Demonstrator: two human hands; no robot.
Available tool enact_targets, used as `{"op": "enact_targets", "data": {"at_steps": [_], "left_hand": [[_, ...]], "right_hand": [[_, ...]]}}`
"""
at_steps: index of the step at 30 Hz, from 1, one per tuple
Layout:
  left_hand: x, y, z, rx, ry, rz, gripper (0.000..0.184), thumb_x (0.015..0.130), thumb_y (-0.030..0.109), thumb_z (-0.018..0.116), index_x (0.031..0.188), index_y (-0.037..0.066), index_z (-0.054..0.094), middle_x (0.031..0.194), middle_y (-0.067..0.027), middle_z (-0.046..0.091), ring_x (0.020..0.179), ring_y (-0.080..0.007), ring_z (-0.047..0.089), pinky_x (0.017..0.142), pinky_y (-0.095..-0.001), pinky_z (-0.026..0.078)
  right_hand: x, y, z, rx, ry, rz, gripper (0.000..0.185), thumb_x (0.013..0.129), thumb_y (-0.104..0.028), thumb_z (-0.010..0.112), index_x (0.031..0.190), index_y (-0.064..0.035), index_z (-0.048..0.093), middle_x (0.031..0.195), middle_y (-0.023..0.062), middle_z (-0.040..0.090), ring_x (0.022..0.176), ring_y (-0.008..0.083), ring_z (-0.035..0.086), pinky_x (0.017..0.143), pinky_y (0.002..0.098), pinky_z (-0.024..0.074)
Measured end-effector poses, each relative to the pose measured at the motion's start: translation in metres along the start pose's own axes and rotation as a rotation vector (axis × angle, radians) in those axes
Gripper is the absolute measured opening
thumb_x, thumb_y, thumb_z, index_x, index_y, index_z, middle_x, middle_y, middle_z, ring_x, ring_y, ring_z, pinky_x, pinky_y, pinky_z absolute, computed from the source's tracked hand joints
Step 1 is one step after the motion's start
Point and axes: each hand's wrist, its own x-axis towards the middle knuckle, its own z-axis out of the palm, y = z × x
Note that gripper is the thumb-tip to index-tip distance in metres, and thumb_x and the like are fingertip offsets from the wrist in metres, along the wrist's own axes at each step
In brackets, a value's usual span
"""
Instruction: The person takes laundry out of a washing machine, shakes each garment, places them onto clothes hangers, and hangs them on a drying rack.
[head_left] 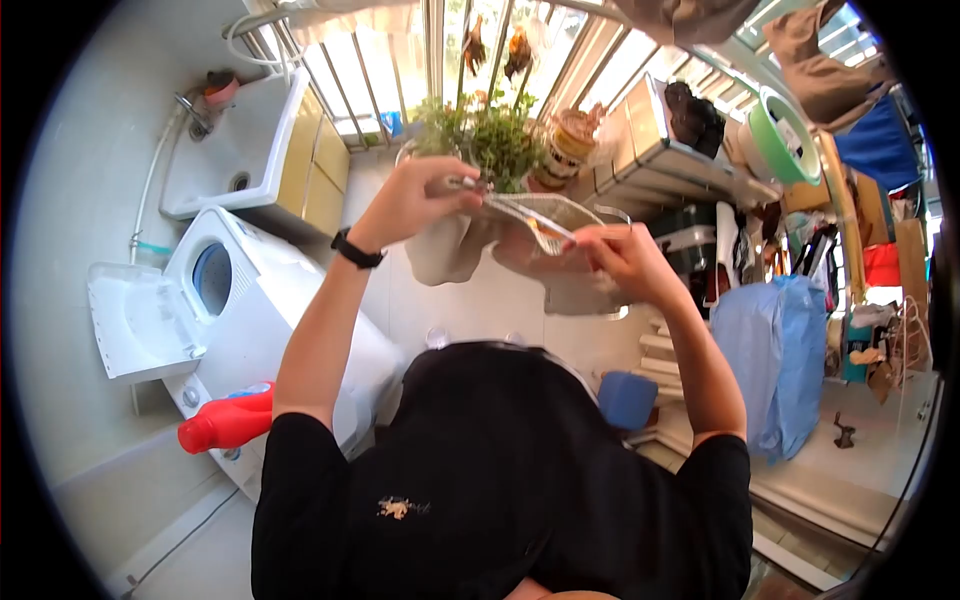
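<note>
A grey-beige garment (pixel 445 250) with a pale-edged opening hangs stretched between my hands, blurred in its lower part. My left hand (pixel 425 195), a black band on its wrist, is closed at the garment's upper left edge, beside a small metal piece. On the other side, my right hand (pixel 622 258) pinches the upper right edge. A thin pale rod (pixel 530 217), which looks like part of a hanger, runs along the opening between the hands. Near my right hand a thin curved wire shows. The fingertips are partly hidden by the cloth.
To the left stand a white washing machine (pixel 255 285) with its lid open, a red bottle (pixel 230 420) and a sink (pixel 225 170). Ahead are green plants (pixel 490 135) and a barred window. A blue covered bundle (pixel 765 360) and a green basin (pixel 785 135) are at right.
</note>
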Motion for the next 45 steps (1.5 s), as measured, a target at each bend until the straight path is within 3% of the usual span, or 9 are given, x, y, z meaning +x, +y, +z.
{"op": "enact_targets", "data": {"at_steps": [7, 8, 13, 16, 22, 31, 39, 43, 45], "left_hand": [[-0.001, -0.018, -0.017, -0.01, 0.134, 0.061, 0.024, 0.091, 0.006, 0.078, 0.114, -0.001, 0.072, 0.096, -0.0037, 0.075, 0.075, -0.0038, 0.063, 0.064, -0.0213, 0.05], [-0.008, -0.017, -0.017, -0.01, 0.151, 0.057, 0.022, 0.092, 0.002, 0.076, 0.113, -0.002, 0.07, 0.098, -0.0053, 0.075, 0.082, -0.0065, 0.068, 0.07, -0.0218, 0.053], [-0.011, 0.022, -0.024, -0.158, 0.349, 0.121, 0.02, 0.093, 0.002, 0.075, 0.112, -0.004, 0.069, 0.094, -0.0018, 0.074, 0.076, -0.0006, 0.06, 0.068, -0.0177, 0.049], [-0.015, 0.039, -0.036, -0.03, 0.478, 0.127, 0.027, 0.092, 0.006, 0.077, 0.117, -0.002, 0.069, 0.091, -0.0051, 0.076, 0.077, -0.0034, 0.066, 0.065, -0.0191, 0.05], [-0.02, 0.071, -0.046, 0.313, 1.063, 0.491, 0.031, 0.096, 0.025, 0.074, 0.118, 0.004, 0.068, 0.112, -0.009, 0.07, 0.104, -0.0226, 0.064, 0.091, -0.035, 0.047], [-0.05, 0.016, -0.028, 0.142, 0.874, 0.32, 0.014, 0.099, 0.018, 0.069, 0.098, 0.004, 0.07, 0.093, -0.0065, 0.071, 0.086, -0.0177, 0.065, 0.081, -0.0308, 0.048], [-0.051, -0.002, -0.025, 0.101, 0.793, 0.225, 0.014, 0.099, 0.017, 0.069, 0.097, 0.004, 0.073, 0.088, -0.0047, 0.074, 0.08, -0.014, 0.064, 0.076, -0.0291, 0.048], [-0.04, 0.005, -0.013, 0.04, 0.694, 0.217, 0.012, 0.098, 0.014, 0.07, 0.097, 0.003, 0.073, 0.085, -0.0048, 0.074, 0.079, -0.0131, 0.068, 0.073, -0.0274, 0.049], [-0.036, 0.002, -0.009, 0.019, 0.66, 0.216, 0.01, 0.098, 0.013, 0.07, 0.097, 0.003, 0.074, 0.084, -0.0045, 0.075, 0.079, -0.0129, 0.07, 0.071, -0.0262, 0.049]], "right_hand": [[0.006, -0.044, -0.026, -0.302, -0.1, -0.026, 0.019, 0.101, -0.015, 0.064, 0.101, 0.0015, 0.073, 0.067, 0.0098, 0.062, 0.059, 0.0118, 0.049, 0.058, 0.0296, 0.0442], [0.005, -0.054, -0.03, -0.348, -0.075, -0.023, 0.016, 0.098, -0.013, 0.067, 0.1, 0.0021, 0.072, 0.071, 0.0123, 0.064, 0.061, 0.0129, 0.054, 0.06, 0.0298, 0.0471], [0.006, -0.098, -0.045, -0.552, 0.098, -0.248, 0.008, 0.094, -0.012, 0.068, 0.101, -0.0067, 0.072, 0.08, 0.0117, 0.071, 0.071, 0.0323, 0.068, 0.063, 0.0391, 0.0532], [0.015, -0.112, -0.054, -0.728, 0.256, -0.476, 0.009, 0.093, -0.016, 0.072, 0.096, -0.0074, 0.072, 0.08, 0.0091, 0.071, 0.069, 0.0293, 0.069, 0.062, 0.0387, 0.0543], [0.044, -0.172, -0.08, -0.937, 0.441, -0.621, 0.013, 0.095, -0.02, 0.073, 0.098, -0.007, 0.075, 0.079, 0.0086, 0.07, 0.063, 0.0283, 0.068, 0.056, 0.0375, 0.0531], [0.069, -0.19, -0.097, -1.032, 0.111, -0.505, 0.019, 0.097, -0.026, 0.066, 0.097, -0.0107, 0.078, 0.079, 0.0112, 0.072, 0.069, 0.0337, 0.069, 0.067, 0.0429, 0.0551], [0.058, -0.167, -0.141, -0.896, 0.252, -0.315, 0.014, 0.09, -0.018, 0.073, 0.089, -0.0043, 0.076, 0.072, 0.0165, 0.068, 0.067, 0.0365, 0.067, 0.063, 0.0414, 0.0519], [0.051, -0.147, -0.128, -0.978, 0.461, -0.455, 0.016, 0.092, -0.019, 0.072, 0.093, -0.003, 0.076, 0.075, 0.016, 0.069, 0.069, 0.0357, 0.068, 0.064, 0.0408, 0.0526], [0.048, -0.145, -0.133, -0.98, 0.337, -0.42, 0.013, 0.093, -0.018, 0.071, 0.094, -0.0057, 0.075, 0.078, 0.0141, 0.07, 0.068, 0.0355, 0.068, 0.063, 0.0411, 0.0525]]}}
